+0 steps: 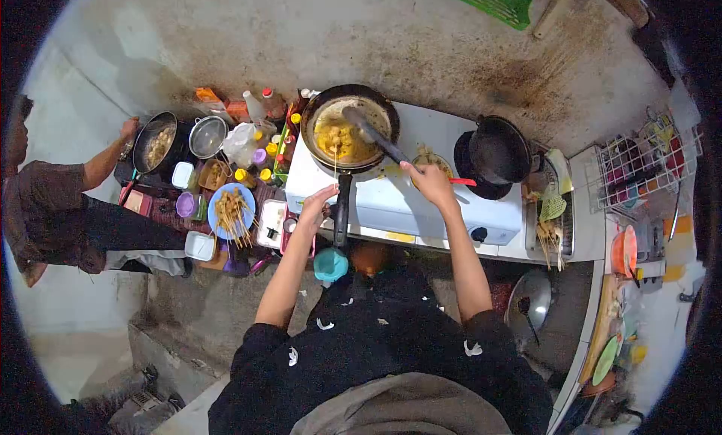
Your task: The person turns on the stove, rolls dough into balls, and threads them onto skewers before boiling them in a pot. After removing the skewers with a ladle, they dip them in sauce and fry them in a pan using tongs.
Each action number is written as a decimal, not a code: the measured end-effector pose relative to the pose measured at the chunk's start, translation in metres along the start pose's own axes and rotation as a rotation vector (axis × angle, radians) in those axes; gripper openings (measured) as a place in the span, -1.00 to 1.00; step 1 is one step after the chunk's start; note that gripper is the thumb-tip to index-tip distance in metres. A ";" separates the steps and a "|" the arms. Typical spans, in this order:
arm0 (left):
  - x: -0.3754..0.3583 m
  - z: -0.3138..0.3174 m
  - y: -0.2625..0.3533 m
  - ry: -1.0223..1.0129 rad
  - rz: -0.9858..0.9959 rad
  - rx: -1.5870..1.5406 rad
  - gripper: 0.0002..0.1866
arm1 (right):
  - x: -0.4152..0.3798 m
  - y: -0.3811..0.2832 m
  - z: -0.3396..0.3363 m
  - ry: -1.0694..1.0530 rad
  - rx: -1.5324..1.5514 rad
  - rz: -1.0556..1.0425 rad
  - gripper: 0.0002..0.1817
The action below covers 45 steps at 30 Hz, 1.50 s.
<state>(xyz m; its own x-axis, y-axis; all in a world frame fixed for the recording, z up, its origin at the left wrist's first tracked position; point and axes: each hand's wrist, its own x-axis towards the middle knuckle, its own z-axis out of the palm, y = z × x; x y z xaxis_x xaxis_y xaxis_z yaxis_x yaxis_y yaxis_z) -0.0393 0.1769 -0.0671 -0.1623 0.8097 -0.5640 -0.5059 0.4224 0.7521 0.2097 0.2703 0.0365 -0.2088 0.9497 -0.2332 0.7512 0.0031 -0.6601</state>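
Observation:
A frying pan (384, 110) with yellow, oily liquid sits on the left of the white stove (391, 205). My left hand (314, 208), beside the pan's black handle (342, 217), is closed on the end of a thin wooden skewer (335, 164). Its food end lies in the yellow liquid. My right hand (434, 185) is wrapped round the handle of a dark spatula (376, 136) with a red end. The spatula's head is over the pan, above and right of the skewered food. A bowl of food (432, 155) is partly hidden behind my right hand.
A black pot (499, 150) stands on the right burner. Left are a blue plate of skewers (232, 209), bottles and containers. Another person (60, 202) reaches towards a second pan (156, 143). More skewers (551, 243) lie right; a turquoise container (331, 264) is below the pan handle.

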 end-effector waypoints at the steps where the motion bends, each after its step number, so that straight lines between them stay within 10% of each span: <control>1: 0.001 0.000 0.000 -0.003 0.012 0.024 -0.67 | 0.001 0.003 0.003 -0.011 -0.027 -0.042 -0.28; 45: -0.003 0.000 0.014 0.020 0.094 0.226 -0.73 | -0.006 -0.003 -0.009 -0.078 -0.041 0.020 -0.25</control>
<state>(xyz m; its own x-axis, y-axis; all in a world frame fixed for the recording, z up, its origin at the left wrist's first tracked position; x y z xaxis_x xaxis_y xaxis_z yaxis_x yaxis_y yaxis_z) -0.0459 0.1801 -0.0550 -0.2180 0.8425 -0.4927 -0.2861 0.4275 0.8576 0.2146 0.2672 0.0464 -0.2406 0.9223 -0.3025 0.7802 -0.0016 -0.6255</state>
